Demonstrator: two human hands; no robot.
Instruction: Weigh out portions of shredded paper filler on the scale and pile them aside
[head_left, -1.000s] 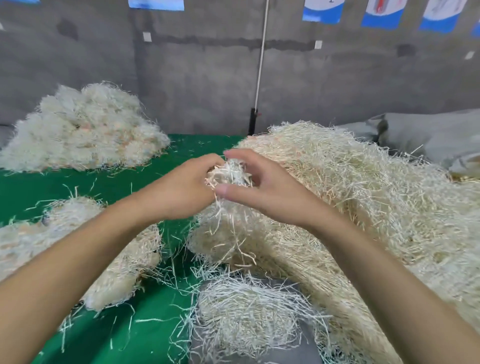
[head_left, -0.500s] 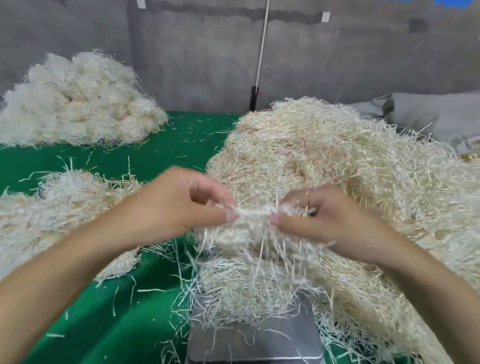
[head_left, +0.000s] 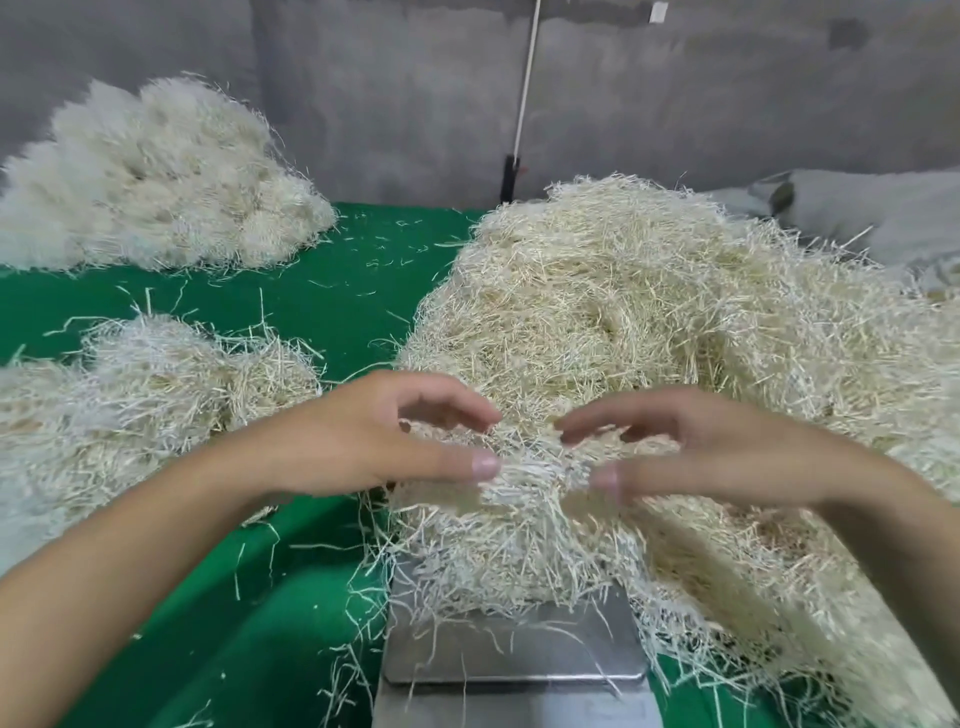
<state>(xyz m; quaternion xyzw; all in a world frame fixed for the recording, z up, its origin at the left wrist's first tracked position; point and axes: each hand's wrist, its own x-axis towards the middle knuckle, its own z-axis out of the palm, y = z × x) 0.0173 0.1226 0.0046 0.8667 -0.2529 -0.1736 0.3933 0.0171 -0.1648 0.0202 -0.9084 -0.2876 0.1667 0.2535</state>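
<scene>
scale (head_left: 511, 657) half buried in filler (head_left: 519, 545), front cropped

Soft, even light fills the room with only faint shadows, while blur softens the far pile (head_left: 156, 176) at ten o'clock and the edges bow.

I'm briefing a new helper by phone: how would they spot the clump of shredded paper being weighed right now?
On the green cloth, find the metal scale at the near edge, left of the big heap. The portion is the small clump on its platform, just below the left hand and right hand. Alone among the heaps, it rests on metal, not cloth.
</scene>
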